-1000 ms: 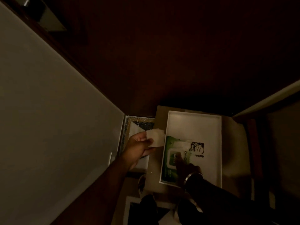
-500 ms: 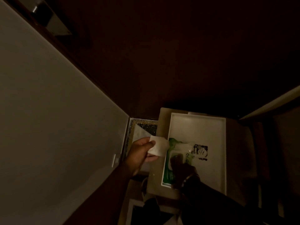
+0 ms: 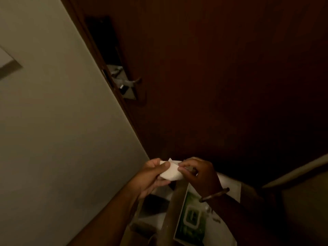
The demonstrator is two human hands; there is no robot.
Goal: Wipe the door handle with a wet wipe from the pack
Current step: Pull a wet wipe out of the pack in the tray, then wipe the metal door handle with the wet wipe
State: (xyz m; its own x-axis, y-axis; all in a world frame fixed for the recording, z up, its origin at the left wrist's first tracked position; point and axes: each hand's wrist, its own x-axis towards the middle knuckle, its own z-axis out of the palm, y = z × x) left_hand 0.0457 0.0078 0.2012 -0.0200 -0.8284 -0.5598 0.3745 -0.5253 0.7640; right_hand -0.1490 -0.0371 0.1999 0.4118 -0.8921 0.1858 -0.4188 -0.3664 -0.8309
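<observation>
- Dimly lit throughout, so much of the scene is hard to read; the dark brown door (image 3: 221, 77) fills the upper right of the frame as an almost featureless surface.
- At upper centre, along the door's left edge, the metal door handle (image 3: 132, 82) catches a little light. Its lever and the plate behind it are blurred, and their exact shape cannot be made out.
- A pale wall (image 3: 53, 121) takes up the left side of the frame, slanting down toward lower centre.
- At lower centre, both hands meet on a small white wet wipe (image 3: 171, 172), well below the handle and not touching it.
- The left hand (image 3: 152, 176) pinches the wipe's left side between thumb and fingers. The right hand (image 3: 200, 172) pinches its right side with the fingertips. A thin bangle (image 3: 213, 192) circles the right wrist.
- The wipe looks folded or bunched into a compact, soft-edged shape, with one small corner sticking up at the top. Its lower part is partly covered by the fingers.
- Below the hands, at the bottom of the frame, lies the green pack (image 3: 192, 219) of wipes with a lighter flap on top. The right forearm hides its right side, and the print on it is unreadable.
- The pack rests on a white tray (image 3: 229, 183), mostly hidden by the arm and cut off by the bottom edge.
</observation>
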